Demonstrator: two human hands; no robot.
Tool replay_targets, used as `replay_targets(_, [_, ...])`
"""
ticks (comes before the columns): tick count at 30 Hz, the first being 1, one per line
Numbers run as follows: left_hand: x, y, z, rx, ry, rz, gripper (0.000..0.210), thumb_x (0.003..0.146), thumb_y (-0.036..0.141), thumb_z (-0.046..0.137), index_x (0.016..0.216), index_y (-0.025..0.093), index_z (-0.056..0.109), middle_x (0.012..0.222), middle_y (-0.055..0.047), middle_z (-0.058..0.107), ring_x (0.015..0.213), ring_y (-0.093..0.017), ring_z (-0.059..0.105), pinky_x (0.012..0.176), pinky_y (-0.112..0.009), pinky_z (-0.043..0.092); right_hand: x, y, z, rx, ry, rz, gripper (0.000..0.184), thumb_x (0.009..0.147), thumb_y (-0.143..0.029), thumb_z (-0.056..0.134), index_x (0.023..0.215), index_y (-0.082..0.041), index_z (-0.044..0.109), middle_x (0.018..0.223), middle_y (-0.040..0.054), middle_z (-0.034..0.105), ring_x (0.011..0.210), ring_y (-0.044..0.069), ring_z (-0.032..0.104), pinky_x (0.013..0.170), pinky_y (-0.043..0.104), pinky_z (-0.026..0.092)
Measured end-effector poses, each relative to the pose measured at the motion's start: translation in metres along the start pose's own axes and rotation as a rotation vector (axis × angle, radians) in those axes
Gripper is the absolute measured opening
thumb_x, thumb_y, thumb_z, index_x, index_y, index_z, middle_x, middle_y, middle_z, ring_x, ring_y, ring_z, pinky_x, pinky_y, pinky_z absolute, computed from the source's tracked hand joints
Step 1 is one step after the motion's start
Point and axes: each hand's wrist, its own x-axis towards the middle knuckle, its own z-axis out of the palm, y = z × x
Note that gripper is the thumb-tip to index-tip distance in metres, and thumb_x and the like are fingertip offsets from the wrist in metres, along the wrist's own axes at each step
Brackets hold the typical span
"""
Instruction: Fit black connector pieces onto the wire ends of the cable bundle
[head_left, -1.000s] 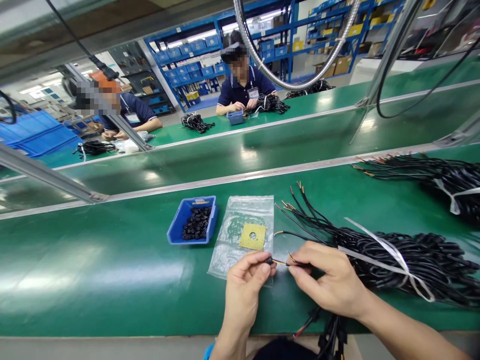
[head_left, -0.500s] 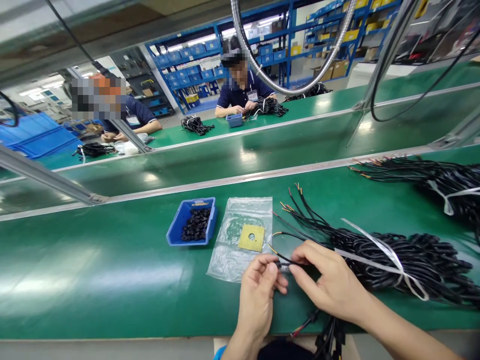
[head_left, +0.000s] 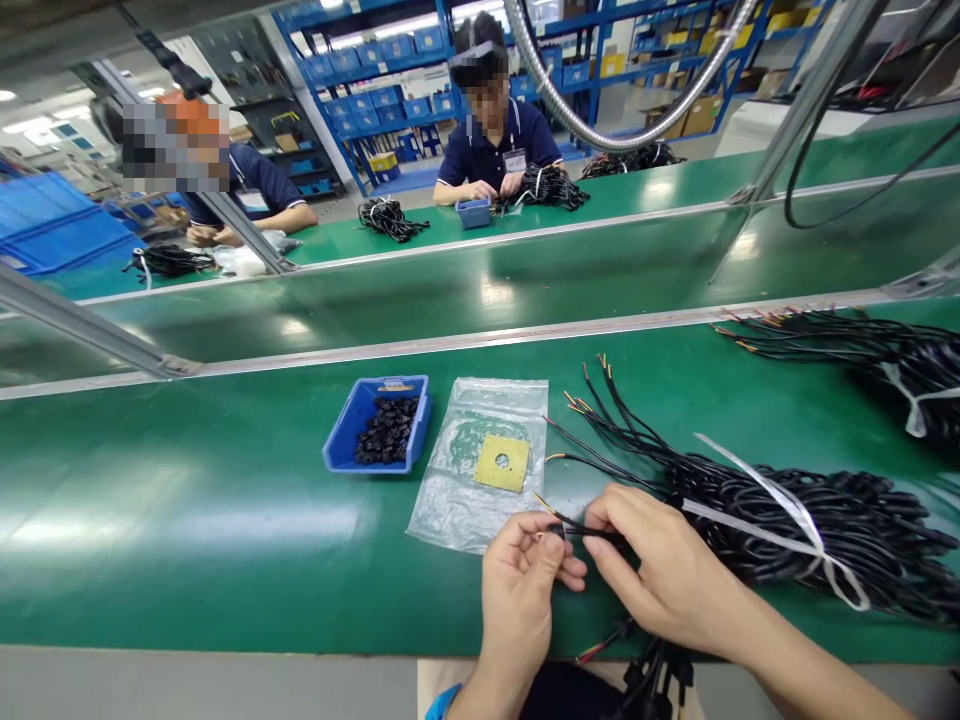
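Observation:
Between the thumb and fingers of my left hand (head_left: pixel 521 580) is a small black plastic part (head_left: pixel 556 531). My right hand (head_left: pixel 660 560) pinches a thin black cable (head_left: pixel 581 528), whose end runs into or against that part; the exact fit is hidden by my fingers. Beside them another cable end with a yellow wire tip (head_left: pixel 541 502) points up and left. Both hands are close together above the bench's near side. Right of them lies a big bundle of black cables (head_left: pixel 810 520), bound with a white tie (head_left: pixel 795 500), its stripped ends fanned out.
A clear zip bag (head_left: pixel 450 500) with a yellow square card (head_left: pixel 491 473) lies beyond my hands. Left of it stands a blue bin (head_left: pixel 337 455) of small black parts (head_left: pixel 386 432). Another cable bundle (head_left: pixel 885 350) sits far right. More cables (head_left: pixel 652 670) hang at the bench's front edge. Two people sit opposite.
The camera view has shifted slightly. My hands keep nearly the same pose at the black part and cable; a pale wire tip now shows at the part's left side.

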Motion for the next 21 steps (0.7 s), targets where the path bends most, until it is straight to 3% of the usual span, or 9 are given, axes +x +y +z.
replay_targets(5, [-0.0019, 0.0008, -0.001, 0.032, -0.035, 0.001, 0.031, 0.07, 0.039, 0.085, 0.083, 0.017, 0.068, 0.057, -0.001, 0.073, 0.049, -0.01, 0.067, 0.052, -0.017, 0.055, 0.0009, 0.0012, -0.0053, 0.111, 0.007, -0.031, 0.011, 0.096, -0.015, 0.042, 0.088, -0.02, 0.047, 0.078, 0.0015, 0.054, 0.071, 0.015, 0.05, 0.064, 0.027, 0.04])
replay_targets(21, [-0.0068, 0.0057, 0.0037, 0.002, -0.116, -0.014, 0.024, 0.065, 0.03, 0.089, 0.076, 0.014, 0.074, 0.059, -0.001, 0.075, 0.049, -0.01, 0.069, 0.051, -0.016, 0.057, 0.0023, -0.0002, -0.0097, 0.222, -0.069, -0.042, 0.014, 0.093, -0.016, 0.044, 0.081, -0.02, 0.048, 0.071, -0.0011, 0.054, 0.064, 0.012, 0.049, 0.06, 0.025, 0.036])
